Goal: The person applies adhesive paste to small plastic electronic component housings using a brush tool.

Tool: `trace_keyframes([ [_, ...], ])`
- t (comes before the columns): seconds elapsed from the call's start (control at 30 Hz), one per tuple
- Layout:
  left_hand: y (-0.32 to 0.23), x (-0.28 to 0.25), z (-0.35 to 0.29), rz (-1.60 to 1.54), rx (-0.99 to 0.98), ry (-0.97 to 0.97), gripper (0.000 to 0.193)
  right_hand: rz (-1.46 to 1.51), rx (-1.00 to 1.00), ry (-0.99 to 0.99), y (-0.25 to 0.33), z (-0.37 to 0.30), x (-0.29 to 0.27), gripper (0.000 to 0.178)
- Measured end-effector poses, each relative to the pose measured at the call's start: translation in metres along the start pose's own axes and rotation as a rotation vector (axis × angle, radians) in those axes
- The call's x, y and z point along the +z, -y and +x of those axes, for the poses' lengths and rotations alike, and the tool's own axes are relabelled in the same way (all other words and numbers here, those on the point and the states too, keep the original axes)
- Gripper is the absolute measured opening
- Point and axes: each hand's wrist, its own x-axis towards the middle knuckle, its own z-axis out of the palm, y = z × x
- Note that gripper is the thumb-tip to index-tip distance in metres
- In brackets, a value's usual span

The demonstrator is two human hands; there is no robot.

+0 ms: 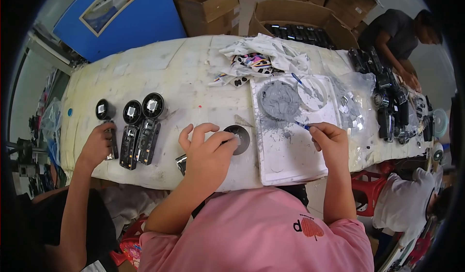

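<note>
My left hand [208,153] bends over a black device lying on the table. Its thumb and index finger rest together on the left side of the device's round head [240,143], while other fingers are raised apart. Part of the device's body [181,164] shows beside my wrist; the rest is hidden under the hand. In my right hand [329,138], a thin blue-ended stick [301,125] is pinched between thumb and fingers. Its tip points toward a round dish of grey paste [279,100], which sits on a smeared white tray [278,172].
Left of me, another person's hand [98,143] grips a similar device. Two more devices [137,138] lie beside it. White crumpled bags [266,54] lie beyond the tray; silver squares [352,109] on clear plastic to its right. A co-worker [395,41] handles piled black parts [387,92].
</note>
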Motion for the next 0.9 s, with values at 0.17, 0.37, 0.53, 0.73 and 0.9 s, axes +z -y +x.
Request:
trace_keyframes([
  [0.17,-0.003,0.005,0.002,-0.019,-0.071,0.004,0.015,0.061,-0.044,0.137,-0.002,-0.005,0.018,0.011],
  [0.37,-0.011,0.002,0.0,0.044,-0.081,-0.01,0.015,0.018,-0.237,0.31,-0.003,-0.015,0.043,0.013],
  [0.53,-0.003,-0.01,-0.008,0.047,-0.183,-0.112,0.016,-0.176,-0.677,0.293,0.002,-0.019,0.057,0.02],
  [0.73,0.005,-0.009,-0.019,0.02,-0.225,-0.1,0.017,-0.448,-1.141,0.268,-0.003,-0.013,0.067,0.025],
  [0.9,0.008,-0.007,-0.027,-0.084,-0.243,-0.057,0.025,-0.711,-1.253,0.424,-0.002,-0.015,0.054,0.03],
])
